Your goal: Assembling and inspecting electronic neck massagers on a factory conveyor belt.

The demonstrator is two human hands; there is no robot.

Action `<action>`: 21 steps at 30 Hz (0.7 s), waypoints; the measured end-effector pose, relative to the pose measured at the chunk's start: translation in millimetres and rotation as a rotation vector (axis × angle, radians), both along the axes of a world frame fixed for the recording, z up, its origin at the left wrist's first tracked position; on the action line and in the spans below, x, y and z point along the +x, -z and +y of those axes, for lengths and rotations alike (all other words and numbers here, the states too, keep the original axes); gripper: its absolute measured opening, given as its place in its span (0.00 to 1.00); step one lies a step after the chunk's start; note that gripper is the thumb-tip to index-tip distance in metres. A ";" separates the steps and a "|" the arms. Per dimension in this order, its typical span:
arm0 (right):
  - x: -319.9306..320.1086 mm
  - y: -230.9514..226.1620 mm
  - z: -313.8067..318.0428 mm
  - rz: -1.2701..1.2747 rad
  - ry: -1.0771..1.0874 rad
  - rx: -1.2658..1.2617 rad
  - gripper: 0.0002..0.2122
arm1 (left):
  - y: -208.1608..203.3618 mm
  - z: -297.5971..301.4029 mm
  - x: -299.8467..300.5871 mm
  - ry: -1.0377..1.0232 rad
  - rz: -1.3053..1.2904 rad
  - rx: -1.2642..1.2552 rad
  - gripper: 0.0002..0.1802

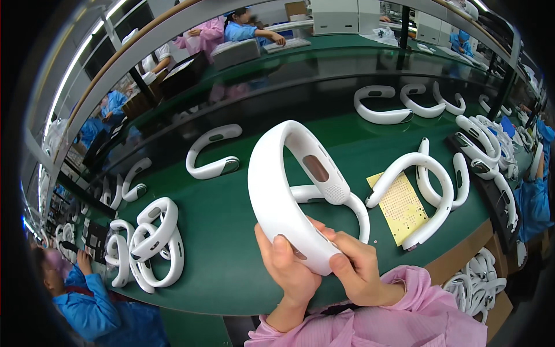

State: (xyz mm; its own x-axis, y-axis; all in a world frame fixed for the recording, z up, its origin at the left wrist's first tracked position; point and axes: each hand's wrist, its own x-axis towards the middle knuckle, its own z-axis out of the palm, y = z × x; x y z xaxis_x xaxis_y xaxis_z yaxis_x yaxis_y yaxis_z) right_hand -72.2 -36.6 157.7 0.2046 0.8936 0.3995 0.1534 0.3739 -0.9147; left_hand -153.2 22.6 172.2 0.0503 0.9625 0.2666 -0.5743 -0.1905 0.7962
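Observation:
Both my hands grip a white U-shaped neckband device [269, 185] held up over the table. A dark reddish oval window and a patch of small holes show on the inner side of its far arm. My left hand [289, 263] is closed around its lower left, thumb beside another dark oval window. At the lower right end, my right hand [361, 269] pinches the device with thumb and fingers. Partly hidden behind it, another white neckband [361, 217] lies on the table. Right of that, a further neckband [445, 202] rests partly over a yellow sheet [399, 211] with rows of small marks.
On the green table [222, 231], a pile of neckbands [173, 254] stands at left. Single ones lie farther back, including one neckband [202, 172]. A dark tray [491, 199] with more sits at right, above a cardboard box [488, 240]. A co-worker in blue [87, 301] sits at left.

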 end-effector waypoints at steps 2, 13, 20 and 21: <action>-1.4 5.3 2.8 0.020 0.037 -0.017 0.15 | 0.7 0.3 1.4 -0.032 0.062 0.003 0.20; 3.4 7.4 11.1 0.163 0.034 -0.100 0.14 | 1.1 5.7 7.8 -0.037 0.116 -0.074 0.22; 13.6 13.8 11.8 0.043 -0.046 -0.046 0.14 | 15.3 15.8 -3.9 0.086 -0.045 -0.054 0.42; 19.7 14.0 11.8 -0.045 -0.032 0.046 0.14 | 15.9 17.5 -4.5 0.100 -0.085 -0.045 0.45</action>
State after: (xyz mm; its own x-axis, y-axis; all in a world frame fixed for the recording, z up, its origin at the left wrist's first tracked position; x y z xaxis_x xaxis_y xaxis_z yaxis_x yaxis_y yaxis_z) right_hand -52.5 -24.8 143.8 0.1568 0.8799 0.4485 0.1813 0.4208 -0.8889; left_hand -157.7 40.1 156.3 0.1261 0.9648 0.2306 -0.6545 -0.0937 0.7502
